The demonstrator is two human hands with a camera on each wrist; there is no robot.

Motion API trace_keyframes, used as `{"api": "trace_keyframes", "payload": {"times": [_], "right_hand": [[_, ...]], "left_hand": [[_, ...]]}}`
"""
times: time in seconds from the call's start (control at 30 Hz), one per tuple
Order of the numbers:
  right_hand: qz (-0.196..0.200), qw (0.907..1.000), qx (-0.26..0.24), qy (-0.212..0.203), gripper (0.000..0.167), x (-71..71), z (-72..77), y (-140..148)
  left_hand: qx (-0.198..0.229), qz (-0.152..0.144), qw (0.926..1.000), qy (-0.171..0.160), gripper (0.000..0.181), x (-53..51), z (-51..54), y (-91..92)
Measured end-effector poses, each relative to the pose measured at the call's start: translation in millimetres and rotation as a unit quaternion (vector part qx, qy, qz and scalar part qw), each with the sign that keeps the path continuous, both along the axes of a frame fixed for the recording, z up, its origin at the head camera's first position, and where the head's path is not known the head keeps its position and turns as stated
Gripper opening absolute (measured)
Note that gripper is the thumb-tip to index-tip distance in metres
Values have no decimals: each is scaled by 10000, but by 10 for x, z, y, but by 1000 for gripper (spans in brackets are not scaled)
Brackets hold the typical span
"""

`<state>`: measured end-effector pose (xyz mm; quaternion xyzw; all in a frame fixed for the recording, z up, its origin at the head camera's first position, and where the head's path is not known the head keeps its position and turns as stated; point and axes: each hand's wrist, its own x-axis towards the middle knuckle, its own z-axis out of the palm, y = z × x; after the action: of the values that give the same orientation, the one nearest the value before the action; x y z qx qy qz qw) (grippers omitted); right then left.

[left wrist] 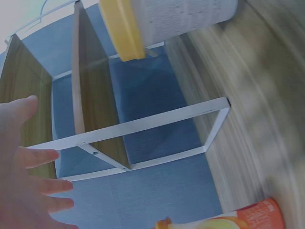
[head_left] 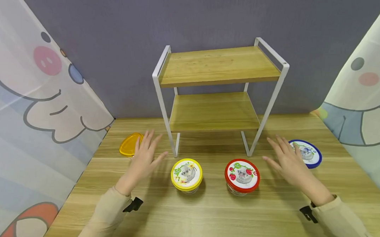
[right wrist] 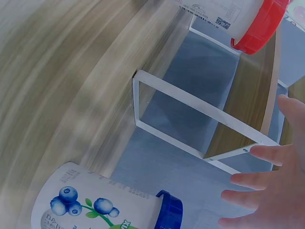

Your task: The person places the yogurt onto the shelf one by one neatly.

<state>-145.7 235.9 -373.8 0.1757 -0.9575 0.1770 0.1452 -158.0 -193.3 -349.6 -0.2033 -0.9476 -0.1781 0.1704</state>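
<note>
My left hand hovers with fingers spread between an orange-lidded container and a tub with a yellow lid. My right hand is likewise spread, between a red-lidded tub with strawberries on its lid and a blue-lidded tub, which it partly covers in the head view. Blueberries are printed on the blue-lidded tub in the right wrist view. Neither hand holds anything. An orange-and-red printed side of the orange-lidded container shows at the bottom of the left wrist view.
A two-tier shelf with wooden boards and a white metal frame stands behind the tubs, near a grey-blue backdrop. Cartoon-printed curtains flank the wooden table. Both wrists wear black straps.
</note>
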Motion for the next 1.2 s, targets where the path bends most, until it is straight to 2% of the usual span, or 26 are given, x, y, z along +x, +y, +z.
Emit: {"api": "trace_keyframes", "payload": {"times": [0.13,0.27,0.37,0.5,0.63,1.07,1.2], "right_hand": [[71,9998,-11,164,58,-1,16,1],[142,9995,6,272,57,-5,29,-2],[193,9993,4,320,56,-1,40,-5],[257,9988,13,408,55,0,46,-4],[362,9982,-20,484,55,1,49,-2],[537,9957,-66,748,52,30,75,-25],[584,9950,-83,809,51,34,85,-33]], "left_hand": [[532,-187,9976,398,52,-70,63,13],[847,-334,9933,713,45,-154,135,18],[1017,-328,9922,639,42,-193,211,25],[1314,-235,9904,371,41,-226,327,37],[1662,-204,9857,186,40,-270,432,52],[2768,-357,9602,112,37,-451,629,175],[3044,-336,9519,-39,35,-481,671,219]]}}
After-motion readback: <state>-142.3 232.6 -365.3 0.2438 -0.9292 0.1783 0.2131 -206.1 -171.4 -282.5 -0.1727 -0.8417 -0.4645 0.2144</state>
